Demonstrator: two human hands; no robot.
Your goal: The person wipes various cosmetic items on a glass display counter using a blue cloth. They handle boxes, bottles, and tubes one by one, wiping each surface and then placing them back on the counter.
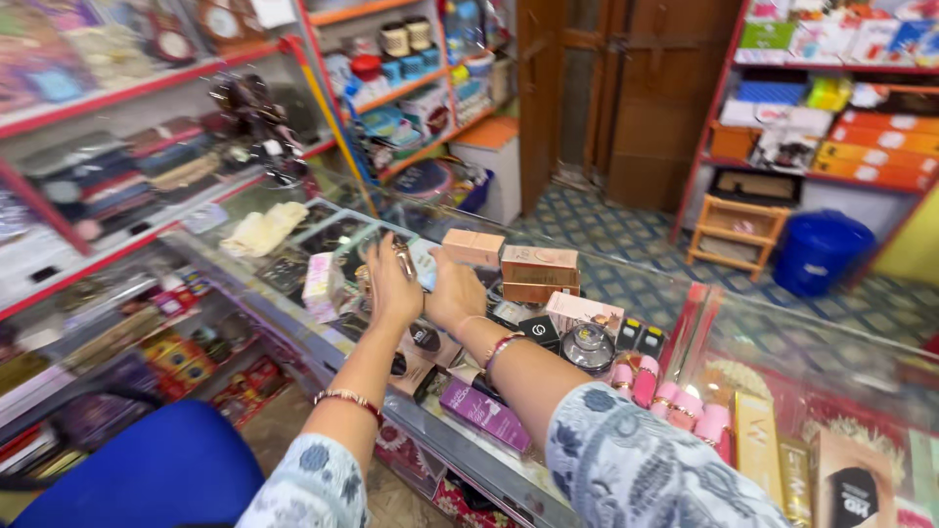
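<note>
We log: left hand (391, 286) above the glass counter (626, 279), fingers curled around a small clear bottle (403, 256). Right hand (455, 288) just beside it, fingers spread, grip hidden. Brown boxes (538, 271) behind.

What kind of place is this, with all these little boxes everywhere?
Most likely a small shop selling cosmetics and gifts. A glass display counter is crowded with small boxed goods such as the peach rectangular cardboard boxes, red-edged wall shelves are packed with stock, and both hands reach over the counter.
</note>
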